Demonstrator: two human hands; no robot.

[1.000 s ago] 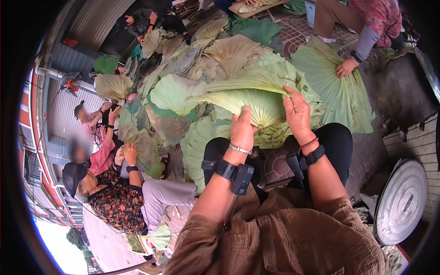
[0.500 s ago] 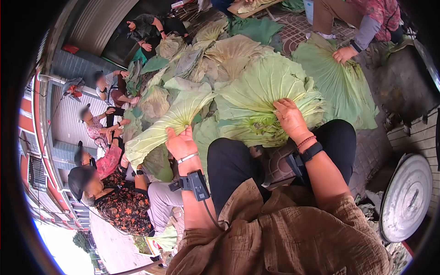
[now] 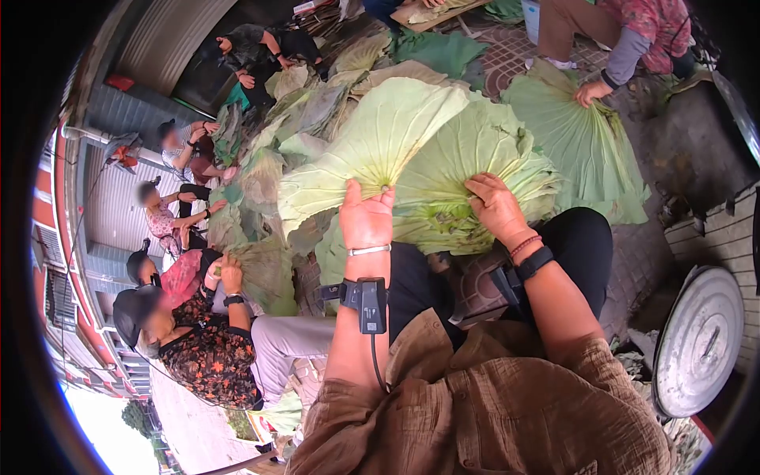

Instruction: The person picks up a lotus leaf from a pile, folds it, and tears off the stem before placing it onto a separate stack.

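My left hand (image 3: 366, 215) pinches a pale green lotus leaf (image 3: 380, 131) near its centre, where the veins meet. The leaf fans up and to the left, overlapping a stack of lotus leaves (image 3: 487, 142) in front of my knees. My right hand (image 3: 500, 207) grips that stack close to its middle, thumb and fingers closed on it. Yellowed, crumpled parts show at the stack's lower edge. The fingertips of both hands are partly hidden by the leaves.
Dried leaves (image 3: 360, 59) lie heaped ahead. At upper right a person's hand (image 3: 594, 91) holds another broad leaf (image 3: 566, 134). Several people sit along the left, one in a flowered shirt (image 3: 202, 348) close by. A round metal lid (image 3: 701, 342) stands at my right.
My left hand has moved right and slightly up with its leaf, which now overlaps the stack. My right hand has barely shifted. The nearby person on the left has raised a hand.
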